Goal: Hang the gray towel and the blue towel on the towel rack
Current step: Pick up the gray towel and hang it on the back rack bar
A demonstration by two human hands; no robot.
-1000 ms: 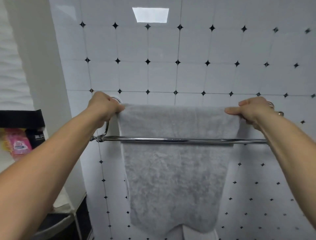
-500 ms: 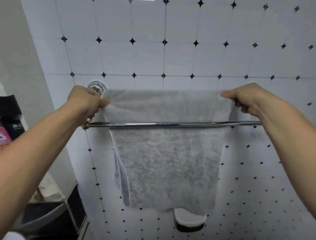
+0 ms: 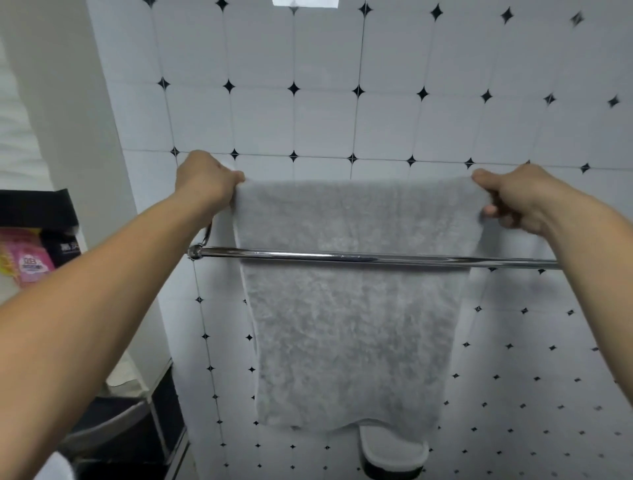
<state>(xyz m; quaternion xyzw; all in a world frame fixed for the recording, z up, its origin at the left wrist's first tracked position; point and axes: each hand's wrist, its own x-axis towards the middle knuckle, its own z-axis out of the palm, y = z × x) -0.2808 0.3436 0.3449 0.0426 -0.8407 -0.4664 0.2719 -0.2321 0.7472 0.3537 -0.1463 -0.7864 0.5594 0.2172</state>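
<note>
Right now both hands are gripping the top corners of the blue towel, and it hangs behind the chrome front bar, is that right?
Not quite: the towel is gray, not blue. The head view shows the left hand and the right hand gripping the top corners of the gray towel, which hangs behind the chrome front bar. No blue towel is in view.

Rear wall: white square tiles with black diamond insets, smaller pattern on the lower half. Plain white pillar at left. Light reflection on top tiles. Black box and pink packet at far left.
</note>
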